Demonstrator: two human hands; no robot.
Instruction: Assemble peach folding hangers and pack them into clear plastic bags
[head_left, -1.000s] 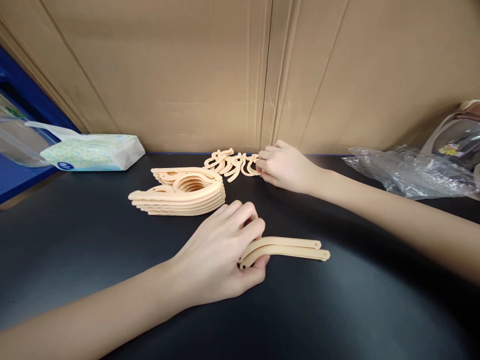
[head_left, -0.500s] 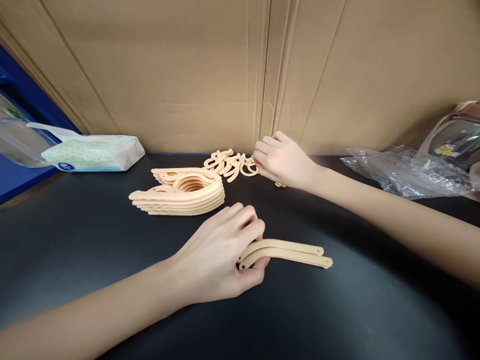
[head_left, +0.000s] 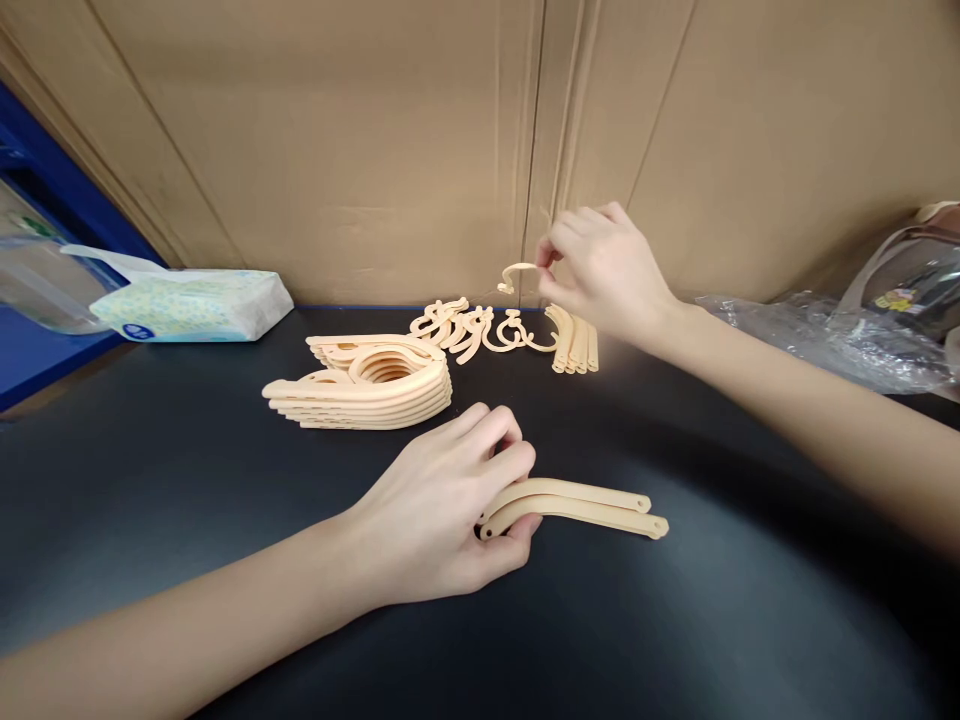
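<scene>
Near the middle of the table, my left hand is closed around two curved beige plastic hanger arms, which lie side by side with small holes at their ends. Above the back of the table, my right hand pinches a beige hanger hook between thumb and fingers, lifted off the surface. Below it lie several loose hanger hooks in a row. Just under the right hand rests a bundle of more hanger arms. To the left stands a neat stack of beige folding hanger pieces.
A tissue pack sits at the back left beside a blue frame. Crumpled clear plastic and a transparent bag lie at the right. Cardboard walls off the back of the black table.
My right hand has risen from the row of hooks and moved right, carrying one hook up. The bundle of hanger arms beneath it is now visible. My left hand stays in place.
</scene>
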